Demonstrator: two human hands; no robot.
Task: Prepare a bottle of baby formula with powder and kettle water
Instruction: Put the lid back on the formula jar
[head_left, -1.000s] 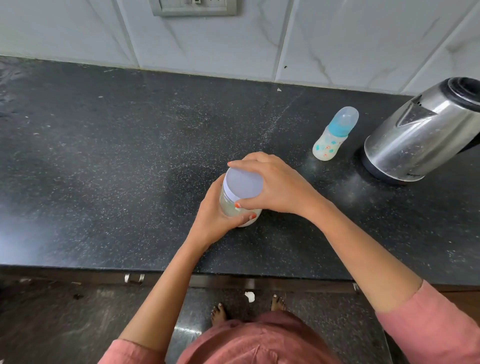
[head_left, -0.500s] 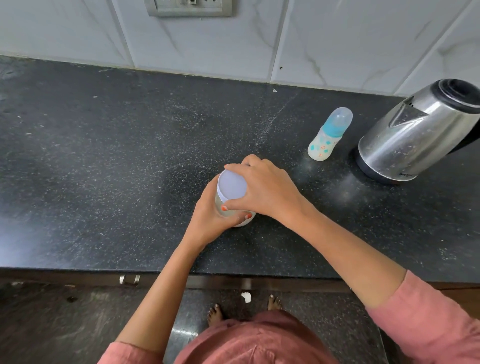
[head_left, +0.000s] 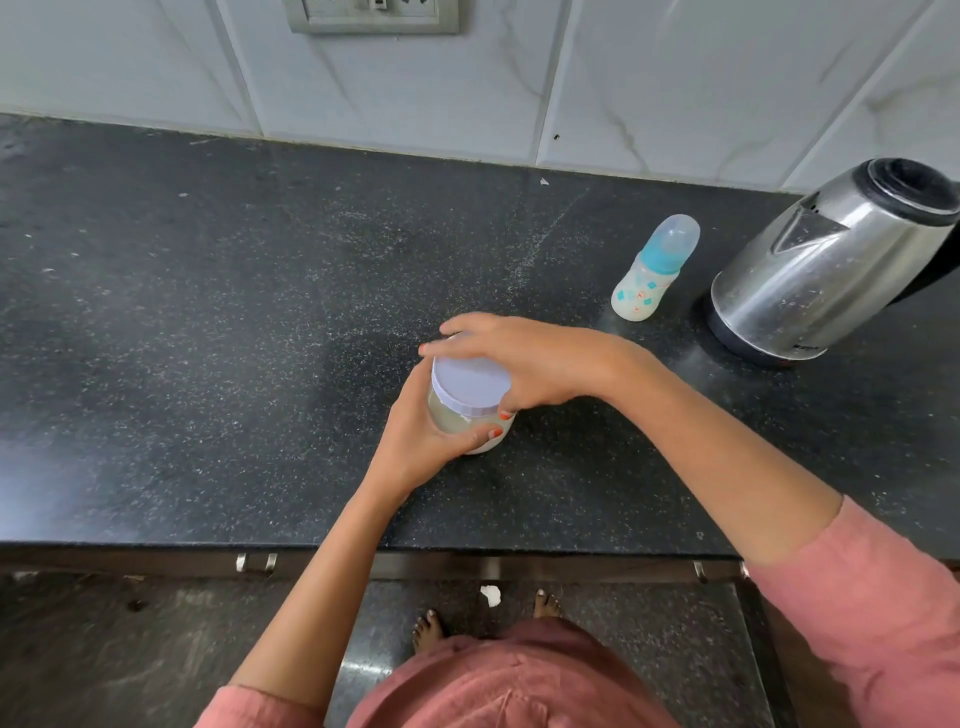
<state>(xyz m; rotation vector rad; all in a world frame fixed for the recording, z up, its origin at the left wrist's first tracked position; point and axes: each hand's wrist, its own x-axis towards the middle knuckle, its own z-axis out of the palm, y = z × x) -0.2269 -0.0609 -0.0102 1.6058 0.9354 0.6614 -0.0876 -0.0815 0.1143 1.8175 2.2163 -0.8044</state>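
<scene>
Wrapping the left hand around the body of the powder jar with curled fingers and a thumb on the near side, likely bracing it against turning on the countertop. Clamping the right hand over the lid from above, with fingertips curled round its ribbed rim, seemingly readying a twist to reach the powder. Leaving the baby bottle capped and standing on its base off to the right, just beside the kettle, probably staging both within reach for filling. Showing a clear round jar with pale contents under a flat, matte lavender lid; a frosted dome cap over a teal collar; a brushed steel kettle on a black base; speckled, polished black stone
</scene>
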